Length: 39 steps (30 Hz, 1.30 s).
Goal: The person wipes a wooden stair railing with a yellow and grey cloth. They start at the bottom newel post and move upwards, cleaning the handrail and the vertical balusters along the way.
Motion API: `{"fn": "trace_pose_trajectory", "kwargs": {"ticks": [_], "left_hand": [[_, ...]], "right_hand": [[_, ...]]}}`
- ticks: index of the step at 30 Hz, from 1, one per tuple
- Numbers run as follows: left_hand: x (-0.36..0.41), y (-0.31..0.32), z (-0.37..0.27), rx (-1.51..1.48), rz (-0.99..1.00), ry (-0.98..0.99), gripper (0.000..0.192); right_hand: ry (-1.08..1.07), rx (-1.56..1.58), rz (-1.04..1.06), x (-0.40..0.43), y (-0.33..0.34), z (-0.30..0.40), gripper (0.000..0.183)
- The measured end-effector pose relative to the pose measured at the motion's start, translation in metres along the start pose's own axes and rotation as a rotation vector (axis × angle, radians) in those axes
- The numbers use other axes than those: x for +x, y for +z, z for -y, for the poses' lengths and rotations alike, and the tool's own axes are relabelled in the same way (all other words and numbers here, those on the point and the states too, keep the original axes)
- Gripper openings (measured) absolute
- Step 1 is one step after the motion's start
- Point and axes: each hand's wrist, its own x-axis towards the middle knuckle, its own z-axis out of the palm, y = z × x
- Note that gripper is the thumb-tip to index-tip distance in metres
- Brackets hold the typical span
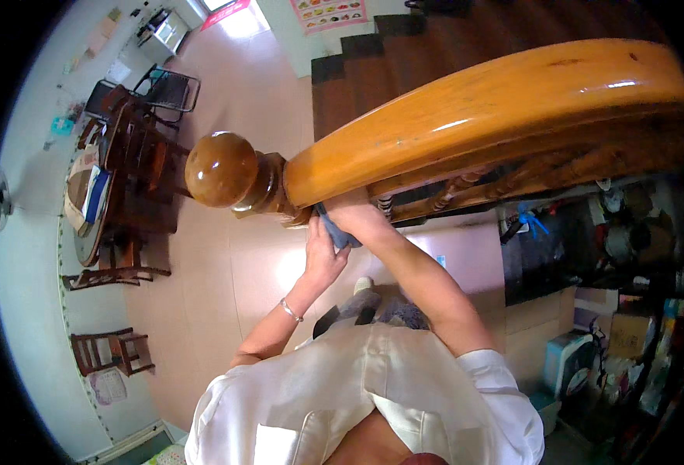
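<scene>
A grey-blue cloth (339, 235) hangs under the lower end of the glossy wooden handrail (446, 122), beside the newel post with its round ball cap (221, 169). My left hand (324, 250), below the post, has its fingers and thumb on the cloth's edge. My right hand (351, 212) reaches beneath the handrail against the balusters; its fingers are hidden by the rail, and the cloth lies along its wrist side. Whether the right hand grips the cloth or a baluster cannot be seen. Turned wooden balusters (455, 189) run under the rail.
Dark stairs (359, 58) rise behind the handrail. At left stand a wooden table (118, 139) with a bag, wooden chairs (135, 279) and folding chairs (170, 90). Cluttered shelves (627, 331) and a dark surface with blue scissors-like handles (531, 221) are at right.
</scene>
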Motion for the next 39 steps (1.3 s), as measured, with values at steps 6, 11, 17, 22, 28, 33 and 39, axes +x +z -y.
{"fn": "trace_pose_trajectory", "kwargs": {"ticks": [6,11,17,22,28,33,39], "left_hand": [[0.024,0.019,-0.053,0.025,-0.078,0.118,0.107],[0.061,0.053,-0.166,0.230,0.004,0.447,0.106],[0.133,0.088,-0.316,0.160,-0.188,0.768,0.094],[0.151,0.097,-0.350,0.196,-0.243,0.766,0.079],[0.109,0.097,-0.254,0.151,-0.316,0.678,0.072],[0.057,0.036,-0.236,0.040,-0.365,0.773,0.057],[0.075,-0.041,-0.361,0.199,-0.733,1.088,0.052]], "right_hand": [[-0.117,-0.239,-0.381,-0.037,-0.034,-0.029,0.037],[-0.092,-0.508,-0.455,-0.093,-0.176,-0.081,0.043],[-0.056,-0.752,-0.760,-0.132,-0.320,-0.136,0.034],[-0.007,-0.745,-0.892,-0.131,-0.339,-0.155,0.032],[-0.143,-0.556,-0.701,-0.128,-0.254,-0.128,0.035],[-0.369,-0.346,-0.556,-0.153,-0.255,-0.099,0.036],[-0.659,-0.714,-1.160,-0.154,-0.409,-0.038,0.032]]}}
